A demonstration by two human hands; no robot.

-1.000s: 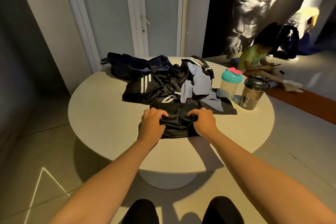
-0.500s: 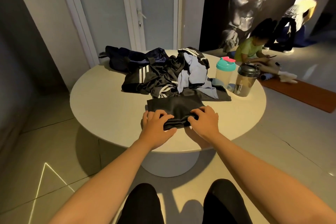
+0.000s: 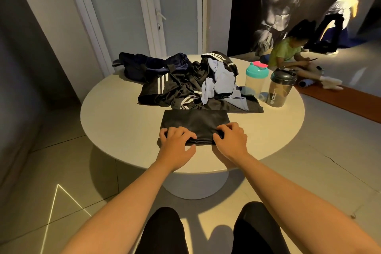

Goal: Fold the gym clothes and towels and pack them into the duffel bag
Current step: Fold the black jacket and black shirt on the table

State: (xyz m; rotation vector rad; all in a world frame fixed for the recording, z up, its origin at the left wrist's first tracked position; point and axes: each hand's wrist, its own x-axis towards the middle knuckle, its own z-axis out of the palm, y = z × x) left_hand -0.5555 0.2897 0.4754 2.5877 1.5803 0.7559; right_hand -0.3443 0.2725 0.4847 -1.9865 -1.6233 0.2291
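Head view, looking down at a round white tabletop (image 3: 115, 113). I see a black garment (image 3: 195, 122) folded into a flat rectangle near the front edge, just in front of the unfolded pile of clothes (image 3: 191, 86). The left hand (image 3: 177, 140) sits on the garment's near left corner and the right hand (image 3: 232, 138) on its near right corner. Left fingers (image 3: 181, 133) are bent and clamped over the near fold, with the thumb tucked at the edge. Right fingers (image 3: 224, 130) are bent the same way, pressed down onto the cloth at the fold.

The pile is black pieces with white stripes plus a pale blue piece (image 3: 220, 82) lying on top. A navy bundle (image 3: 148, 64) is at the back left of the tabletop, touching the pile; I can't tell if it is a bag or more clothing.

To the right of the pile stand a teal-lid bottle (image 3: 255, 80) and a dark-lid bottle (image 3: 280, 90), just beside each other. My wearer's two dark-clad knees show at the bottom. A person in a green shirt (image 3: 282, 53) sits on the floor beyond the tabletop, at the right.
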